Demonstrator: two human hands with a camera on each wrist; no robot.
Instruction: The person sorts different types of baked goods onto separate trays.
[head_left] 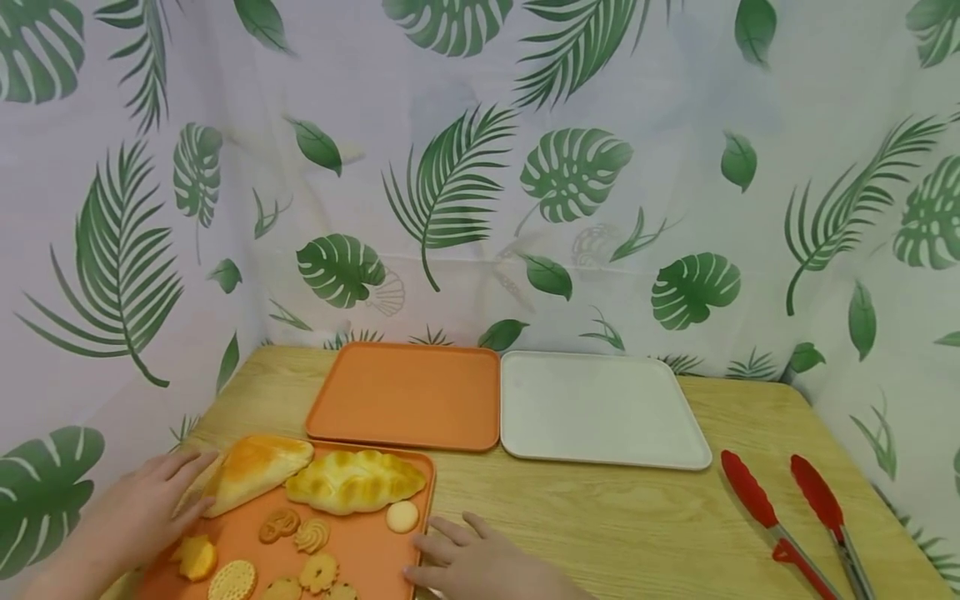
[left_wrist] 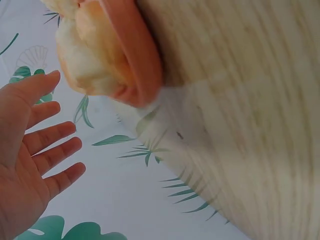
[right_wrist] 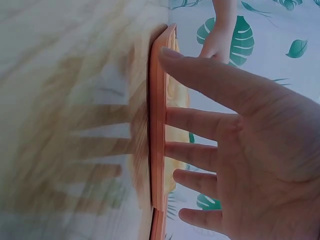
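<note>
At the near left of the table lies an orange tray with bread and cookies on it. A triangular bread and a braided yellow loaf fill its far side. Nearer me are a pretzel-shaped cookie, a swirled cookie, a pale round cookie and several others. My left hand is at the tray's left side by the triangular bread, its fingers spread in the left wrist view. On the right edge, my right hand has its fingers extended; whether they touch the rim I cannot tell.
Behind stand a second orange tray and a white tray, side by side with nothing on them. Red-tipped tongs lie spread at the right. A leaf-patterned cloth hangs around the wooden table.
</note>
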